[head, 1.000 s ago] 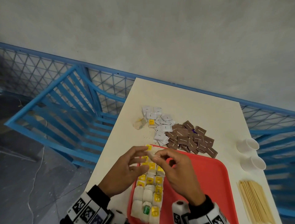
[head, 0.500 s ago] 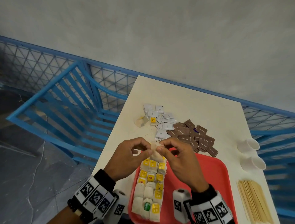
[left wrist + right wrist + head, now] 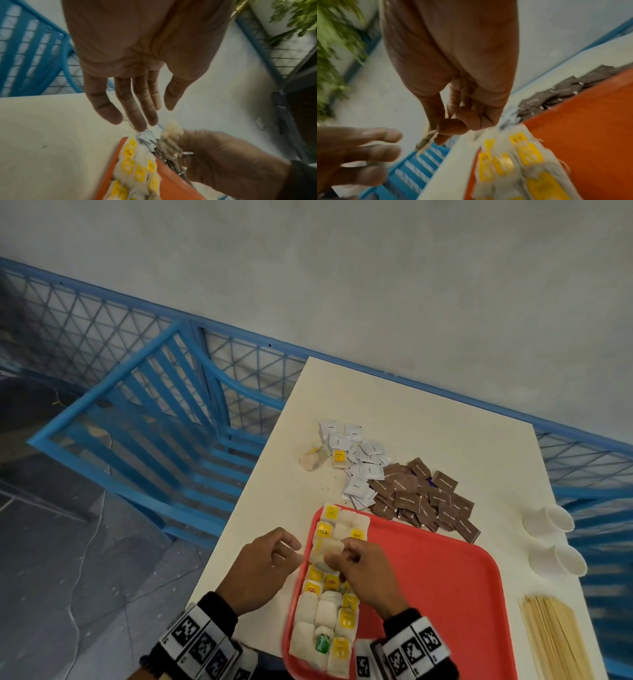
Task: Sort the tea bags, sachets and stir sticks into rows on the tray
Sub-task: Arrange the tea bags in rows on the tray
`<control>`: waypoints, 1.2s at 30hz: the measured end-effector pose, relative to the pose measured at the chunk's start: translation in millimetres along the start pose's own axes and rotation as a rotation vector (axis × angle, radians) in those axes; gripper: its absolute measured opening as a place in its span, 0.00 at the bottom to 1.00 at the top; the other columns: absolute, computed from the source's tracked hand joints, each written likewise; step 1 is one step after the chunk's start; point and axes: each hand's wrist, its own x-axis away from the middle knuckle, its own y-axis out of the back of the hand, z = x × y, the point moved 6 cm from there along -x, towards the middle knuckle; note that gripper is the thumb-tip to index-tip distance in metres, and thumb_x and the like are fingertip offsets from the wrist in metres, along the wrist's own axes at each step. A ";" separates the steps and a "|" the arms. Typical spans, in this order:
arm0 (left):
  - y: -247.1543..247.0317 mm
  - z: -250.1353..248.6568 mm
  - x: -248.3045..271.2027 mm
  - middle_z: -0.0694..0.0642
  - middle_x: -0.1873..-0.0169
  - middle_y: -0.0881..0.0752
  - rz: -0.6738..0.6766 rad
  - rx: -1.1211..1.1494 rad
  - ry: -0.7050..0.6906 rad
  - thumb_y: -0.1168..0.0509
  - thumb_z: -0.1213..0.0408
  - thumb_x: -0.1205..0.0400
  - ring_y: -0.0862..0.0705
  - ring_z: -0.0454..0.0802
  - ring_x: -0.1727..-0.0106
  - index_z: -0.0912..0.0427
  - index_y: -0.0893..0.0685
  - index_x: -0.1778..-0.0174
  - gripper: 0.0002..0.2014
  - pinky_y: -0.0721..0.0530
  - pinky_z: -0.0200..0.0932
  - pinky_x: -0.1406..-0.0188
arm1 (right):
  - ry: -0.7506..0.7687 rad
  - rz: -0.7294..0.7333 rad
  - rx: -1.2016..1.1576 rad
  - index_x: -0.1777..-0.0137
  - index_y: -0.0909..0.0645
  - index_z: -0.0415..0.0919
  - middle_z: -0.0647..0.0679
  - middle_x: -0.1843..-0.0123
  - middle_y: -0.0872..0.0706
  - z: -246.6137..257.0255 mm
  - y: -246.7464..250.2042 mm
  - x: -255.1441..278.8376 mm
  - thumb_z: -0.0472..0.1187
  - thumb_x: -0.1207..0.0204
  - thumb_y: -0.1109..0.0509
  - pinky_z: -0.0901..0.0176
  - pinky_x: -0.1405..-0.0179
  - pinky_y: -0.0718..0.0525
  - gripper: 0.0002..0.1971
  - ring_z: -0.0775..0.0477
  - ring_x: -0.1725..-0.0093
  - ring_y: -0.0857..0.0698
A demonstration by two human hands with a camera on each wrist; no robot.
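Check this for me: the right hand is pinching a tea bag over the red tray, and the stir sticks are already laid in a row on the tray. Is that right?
Not quite. The right hand does pinch a tea bag over the red tray, but the stir sticks are not on the tray. The head view shows them bundled on the table, to the right of the tray.

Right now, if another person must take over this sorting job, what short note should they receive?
Right hand pinches one pale paper tea bag over the red plastic tray. Left hand is open, holding nothing.
Done: three rows of tea bags along the tray's left side.
Left: two loose tea bags on the white table, white paper sachets, brown paper sachets and wooden stir sticks, all off the tray.
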 end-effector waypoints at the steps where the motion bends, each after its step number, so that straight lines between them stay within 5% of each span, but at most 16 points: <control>1: 2.4 10.1 3.1 0.48 0.61 0.10 0.005 -0.015 0.041 0.30 0.58 0.17 0.12 0.43 0.58 0.47 0.16 0.52 0.02 0.14 0.37 0.56 | -0.037 -0.003 0.020 0.73 0.32 0.40 0.49 0.76 0.30 -13.6 -6.7 -5.6 0.35 0.24 0.24 0.61 0.74 0.25 0.22 0.50 0.73 0.26; 3: 8.2 25.2 9.5 0.50 0.61 0.09 0.006 -0.020 0.094 0.31 0.59 0.17 0.11 0.42 0.58 0.47 0.16 0.52 0.01 0.14 0.37 0.56 | -0.101 -0.017 0.051 0.77 0.36 0.46 0.58 0.79 0.34 -35.3 -17.1 -14.7 0.31 0.25 0.25 0.61 0.73 0.25 0.26 0.55 0.74 0.29; 12: 18.2 47.6 18.1 0.49 0.61 0.09 0.033 -0.064 0.151 0.32 0.57 0.16 0.11 0.41 0.60 0.48 0.17 0.53 0.01 0.13 0.40 0.54 | -0.248 -0.008 0.185 0.76 0.37 0.46 0.53 0.77 0.31 -53.4 -43.9 -25.0 0.34 0.30 0.22 0.59 0.73 0.26 0.25 0.55 0.78 0.28; 14: 17.4 47.3 17.2 0.49 0.61 0.09 0.039 -0.060 0.149 0.32 0.57 0.16 0.11 0.42 0.60 0.47 0.17 0.53 0.01 0.12 0.43 0.52 | -0.302 -0.040 0.191 0.72 0.34 0.46 0.52 0.74 0.25 -57.5 -47.8 -22.6 0.39 0.31 0.21 0.56 0.72 0.22 0.21 0.55 0.77 0.22; 16: 17.0 46.2 16.7 0.49 0.62 0.09 0.045 -0.059 0.149 0.32 0.56 0.17 0.11 0.43 0.60 0.47 0.17 0.53 0.01 0.11 0.44 0.52 | -0.342 -0.061 0.213 0.65 0.32 0.49 0.49 0.66 0.18 -60.2 -50.0 -18.3 0.48 0.35 0.22 0.51 0.66 0.17 0.17 0.44 0.67 0.13; 19: 18.6 44.5 16.0 0.49 0.62 0.09 0.043 -0.067 0.147 0.32 0.55 0.17 0.11 0.43 0.60 0.47 0.17 0.53 0.02 0.12 0.43 0.52 | -0.302 -0.091 0.276 0.61 0.35 0.53 0.49 0.62 0.16 -58.8 -48.0 -17.0 0.55 0.35 0.25 0.50 0.66 0.16 0.19 0.43 0.64 0.14; 24: 16.8 40.4 11.0 0.50 0.62 0.09 0.067 -0.080 0.139 0.32 0.56 0.17 0.11 0.44 0.60 0.48 0.16 0.54 0.02 0.13 0.42 0.54 | -0.303 -0.003 0.447 0.62 0.35 0.52 0.49 0.58 0.17 -46.6 -46.2 -16.2 0.53 0.32 0.26 0.50 0.61 0.20 0.17 0.44 0.58 0.17; 28: 16.8 32.1 -0.1 0.48 0.66 0.10 0.078 -0.086 0.117 0.32 0.59 0.16 0.11 0.44 0.64 0.52 0.15 0.58 0.05 0.11 0.42 0.55 | -0.214 0.007 0.384 0.66 0.30 0.49 0.52 0.64 0.17 -20.6 -27.0 -29.1 0.50 0.29 0.26 0.51 0.62 0.20 0.15 0.49 0.63 0.20; 32: 21.4 24.2 -24.9 0.47 0.77 0.15 0.051 -0.149 0.094 0.31 0.58 0.16 0.17 0.39 0.74 0.53 0.16 0.60 0.08 0.17 0.34 0.67 | -0.053 0.033 0.469 0.68 0.19 0.48 0.52 0.61 0.11 17.3 12.2 -68.8 0.45 0.23 0.30 0.52 0.59 0.14 0.11 0.52 0.61 0.14; 36: 22.7 21.0 -59.2 0.47 0.78 0.21 -0.010 -0.243 0.061 0.31 0.57 0.16 0.23 0.38 0.76 0.53 0.18 0.63 0.10 0.24 0.29 0.70 | -0.054 -0.044 0.555 0.66 0.16 0.48 0.49 0.57 0.11 17.6 39.5 -140.0 0.47 0.23 0.28 0.54 0.55 0.14 0.10 0.48 0.55 0.13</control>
